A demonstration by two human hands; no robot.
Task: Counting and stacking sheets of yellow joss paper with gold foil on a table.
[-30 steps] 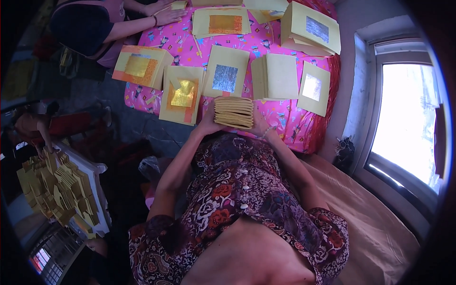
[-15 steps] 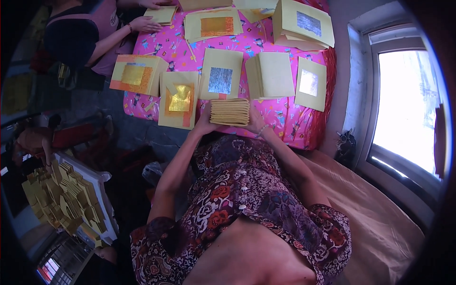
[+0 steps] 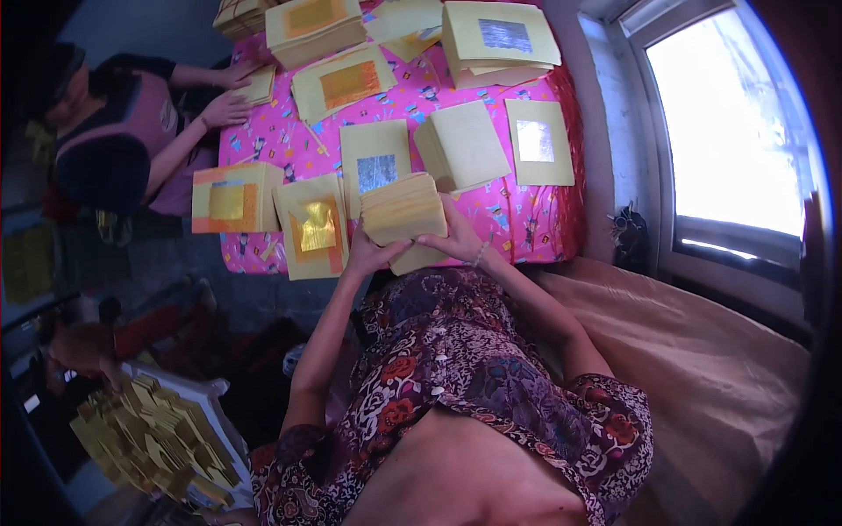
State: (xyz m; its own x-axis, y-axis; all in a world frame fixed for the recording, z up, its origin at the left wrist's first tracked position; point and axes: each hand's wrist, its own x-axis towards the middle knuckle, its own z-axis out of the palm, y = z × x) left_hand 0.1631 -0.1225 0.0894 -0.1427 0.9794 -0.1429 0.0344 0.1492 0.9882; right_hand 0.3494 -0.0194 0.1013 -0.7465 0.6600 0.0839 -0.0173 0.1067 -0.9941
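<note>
A thick stack of folded yellow joss paper (image 3: pixel 403 209) is gripped between my two hands at the near edge of the table, its layered folds tilted up into view. My left hand (image 3: pixel 372 251) closes on its left side, the thumb along the near face. On the opposite side my right hand (image 3: pixel 458 237) holds it, thumb pointing inward. Below the stack shows the corner of a pale sheet (image 3: pixel 416 259). Just beyond lies joss paper with a silver foil square (image 3: pixel 377 172), and left of my left hand a sheet with gold foil (image 3: pixel 317 226).
The table has a pink patterned cover (image 3: pixel 329 140). Foil-faced paper piles (image 3: pixel 500 39) stand at the back, with a plain folded pile (image 3: pixel 465 145) nearer. A co-worker's hand (image 3: pixel 226 110) touches a small stack at left. A white tray (image 3: pixel 230 438) of folded papers sits lower left.
The stack has tipped so its top folds face differently, and my thumbs now lie on its near face. My view has turned, shifting the table leftward. The co-worker's hands remain on their stack.
</note>
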